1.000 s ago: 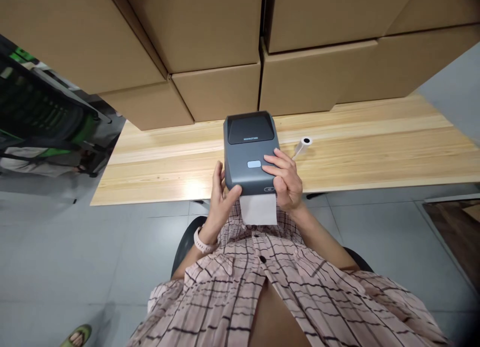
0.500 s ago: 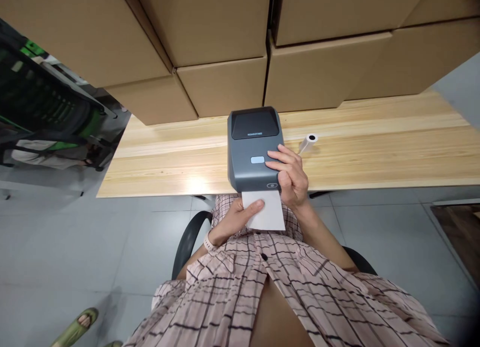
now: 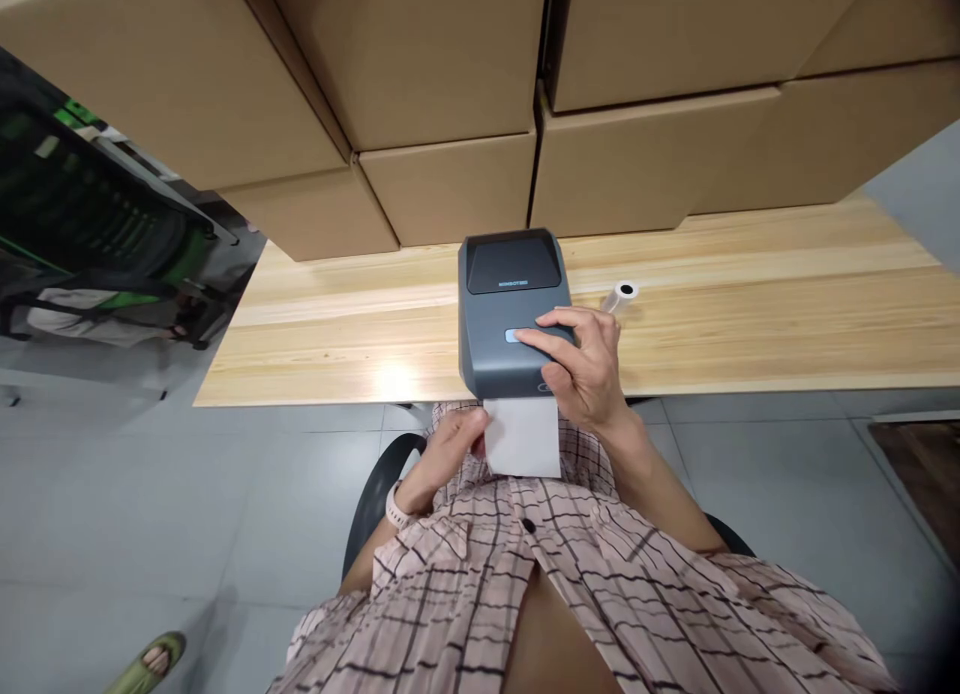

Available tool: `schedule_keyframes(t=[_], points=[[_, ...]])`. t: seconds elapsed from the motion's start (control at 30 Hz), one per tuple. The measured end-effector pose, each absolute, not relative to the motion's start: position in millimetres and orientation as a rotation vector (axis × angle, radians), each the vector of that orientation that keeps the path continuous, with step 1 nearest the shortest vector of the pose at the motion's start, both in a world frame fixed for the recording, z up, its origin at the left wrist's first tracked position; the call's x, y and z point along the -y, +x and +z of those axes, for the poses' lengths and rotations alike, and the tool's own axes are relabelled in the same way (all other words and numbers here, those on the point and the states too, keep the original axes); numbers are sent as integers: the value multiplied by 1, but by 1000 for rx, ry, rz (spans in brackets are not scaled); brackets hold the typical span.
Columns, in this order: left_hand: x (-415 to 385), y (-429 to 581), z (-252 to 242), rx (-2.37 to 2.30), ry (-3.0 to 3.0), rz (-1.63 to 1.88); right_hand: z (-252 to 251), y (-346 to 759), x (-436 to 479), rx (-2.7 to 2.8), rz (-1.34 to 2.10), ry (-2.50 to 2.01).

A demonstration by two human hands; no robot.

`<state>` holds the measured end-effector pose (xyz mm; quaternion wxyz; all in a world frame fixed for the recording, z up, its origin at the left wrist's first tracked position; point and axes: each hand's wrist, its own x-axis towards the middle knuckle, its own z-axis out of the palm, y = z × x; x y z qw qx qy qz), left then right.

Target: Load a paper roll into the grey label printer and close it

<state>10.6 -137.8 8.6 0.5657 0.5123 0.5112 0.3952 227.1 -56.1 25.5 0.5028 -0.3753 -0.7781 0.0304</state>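
A dark grey label printer (image 3: 487, 359) sits at the table's front edge, and white paper (image 3: 523, 439) hangs straight out of its front. My right hand (image 3: 589, 364) rests on the printer's right side, fingers apart. Its index fingertip touches the light blue button (image 3: 511, 336), and the thumb lies near the front right corner. My left hand (image 3: 450, 446) is closed at the paper's left edge, with the thumb beside that edge. The other fingers of this hand are partly hidden under and behind it.
A small white paper roll (image 3: 622, 292) stands right of the printer on the wooden table (image 3: 322, 349). Large cardboard boxes (image 3: 450, 189) are stacked along the back. A dark mesh chair (image 3: 90, 204) is at the left. A foot in a green slipper (image 3: 154, 664) shows at lower left.
My left thumb has slid off the paper's face to its left edge. The paper hangs straighter. My right index finger has moved onto the button, with the hand lifted slightly.
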Motion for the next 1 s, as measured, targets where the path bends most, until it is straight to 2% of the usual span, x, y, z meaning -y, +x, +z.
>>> schedule_keyframes(t=[0.13, 0.3, 0.5, 0.7, 1.0], points=[[130, -2, 16, -1354, 1202, 1283, 37, 226, 60, 1973, -62, -969], [123, -3, 13, -1510, 1237, 1615, 46, 225, 49, 2096, -17, -926], [126, 14, -2, -1342, 1407, 1410, 15, 228, 62, 1891, 165, -931], [128, 20, -10, -1263, 1380, 1352, -19, 231, 90, 1559, 542, -1068], [121, 25, -17, -1368, 1532, 1459, -21, 222, 88, 1477, 510, -1065]])
